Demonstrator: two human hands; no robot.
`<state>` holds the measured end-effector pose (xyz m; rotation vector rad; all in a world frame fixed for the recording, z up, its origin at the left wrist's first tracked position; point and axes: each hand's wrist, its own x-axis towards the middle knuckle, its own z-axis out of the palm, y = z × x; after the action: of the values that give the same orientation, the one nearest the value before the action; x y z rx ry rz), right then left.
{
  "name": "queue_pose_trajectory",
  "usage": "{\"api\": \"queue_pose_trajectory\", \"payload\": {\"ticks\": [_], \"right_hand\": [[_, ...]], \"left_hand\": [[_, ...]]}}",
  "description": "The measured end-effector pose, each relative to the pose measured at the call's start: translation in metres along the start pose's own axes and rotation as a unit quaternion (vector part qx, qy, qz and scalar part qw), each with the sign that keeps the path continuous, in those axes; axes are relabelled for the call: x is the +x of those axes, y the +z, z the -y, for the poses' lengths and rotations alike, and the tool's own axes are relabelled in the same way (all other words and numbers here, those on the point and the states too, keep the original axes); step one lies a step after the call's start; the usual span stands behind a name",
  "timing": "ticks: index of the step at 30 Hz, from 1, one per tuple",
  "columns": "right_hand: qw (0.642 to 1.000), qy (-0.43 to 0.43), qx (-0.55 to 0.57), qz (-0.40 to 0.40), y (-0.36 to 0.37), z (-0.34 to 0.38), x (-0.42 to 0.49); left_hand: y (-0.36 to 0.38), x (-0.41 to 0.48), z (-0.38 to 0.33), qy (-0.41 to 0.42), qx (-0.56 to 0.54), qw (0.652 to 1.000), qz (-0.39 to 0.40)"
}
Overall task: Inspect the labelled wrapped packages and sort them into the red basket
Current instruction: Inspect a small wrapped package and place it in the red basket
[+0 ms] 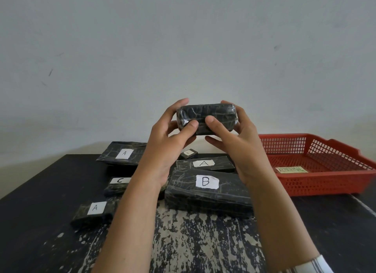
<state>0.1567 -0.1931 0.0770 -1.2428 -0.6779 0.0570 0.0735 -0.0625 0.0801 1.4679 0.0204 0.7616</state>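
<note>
Wrapped package [206, 118], black and glossy, is hanging in the air above the table [40, 222], held level between both our hands. We are gripping its left end with our left hand [168, 138], thumb curling onto the near face and fingers wrapping over the top. Our right hand [238, 138] is gripping the right end the same way, and the two thumbs are nearly meeting.

Below, more wrapped packages are lying on the dark, worn tabletop:
- the B package [207, 193], lying just under our wrists
- an A package [205, 165], lying just behind it
- a small package [188, 153], sitting farther back
- another A package [122, 153], lying far left
- a C package [118, 184], showing partly beside our left forearm
- a nearer A package [93, 211]

Off to the right, the red basket [325, 183] is sitting on the table, carrying a yellowish label we are struggling to read.
</note>
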Motion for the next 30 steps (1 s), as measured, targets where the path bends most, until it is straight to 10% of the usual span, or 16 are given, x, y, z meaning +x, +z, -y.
{"api": "queue_pose_trajectory", "payload": {"ticks": [30], "right_hand": [[0.998, 0.033, 0.045, -0.018, -0.0049, 0.0039, 0.0014]], "left_hand": [[0.0024, 0.0038, 0.0045, -0.045, 0.011, 0.999, -0.025]]}}
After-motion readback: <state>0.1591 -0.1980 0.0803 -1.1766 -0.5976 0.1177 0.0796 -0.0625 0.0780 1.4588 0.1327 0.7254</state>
